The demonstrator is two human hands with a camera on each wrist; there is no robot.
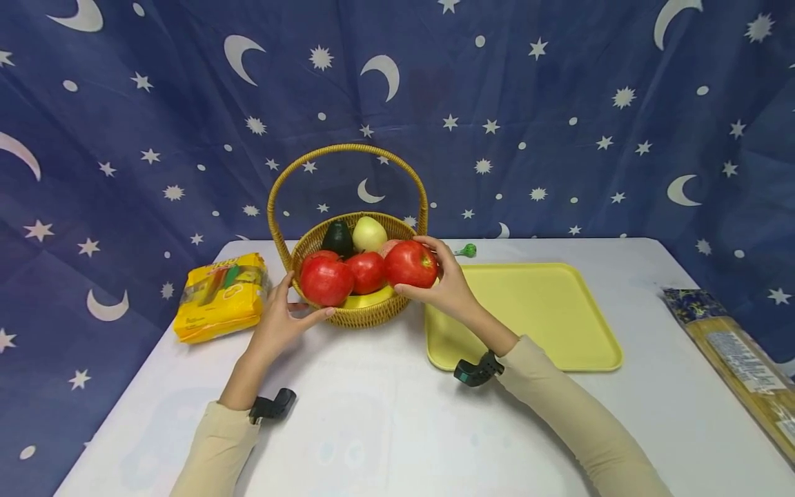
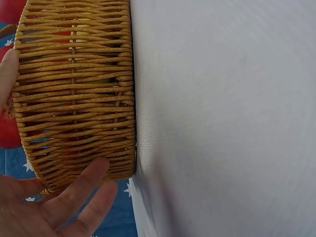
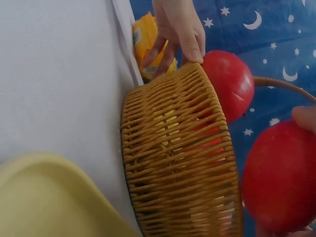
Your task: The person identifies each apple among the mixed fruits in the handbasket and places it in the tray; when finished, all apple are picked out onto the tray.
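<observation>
A round wicker basket [image 1: 363, 317] with a tall hoop handle stands on the table. My left hand [image 1: 279, 321] holds its left side, thumb at the front rim and fingers along the outer wall [image 2: 74, 98]. My right hand [image 1: 450, 286] grips a big red apple [image 1: 410, 264] over the right rim, thumb in front and fingers behind. Inside lie a large red fruit [image 1: 326, 281] at the left, a smaller red fruit [image 1: 366, 271], a dark green avocado [image 1: 338, 239], a pale yellow-green fruit [image 1: 369, 234] and a yellow banana-like fruit [image 1: 369, 298], partly hidden.
A yellow tray [image 1: 528, 310] lies right of the basket. Behind it is a small green object [image 1: 467, 250]. A yellow food packet [image 1: 220, 297] sits at the left, and a long flat package [image 1: 739, 359] at the right edge. A star-patterned blue cloth [image 1: 528, 138] hangs behind.
</observation>
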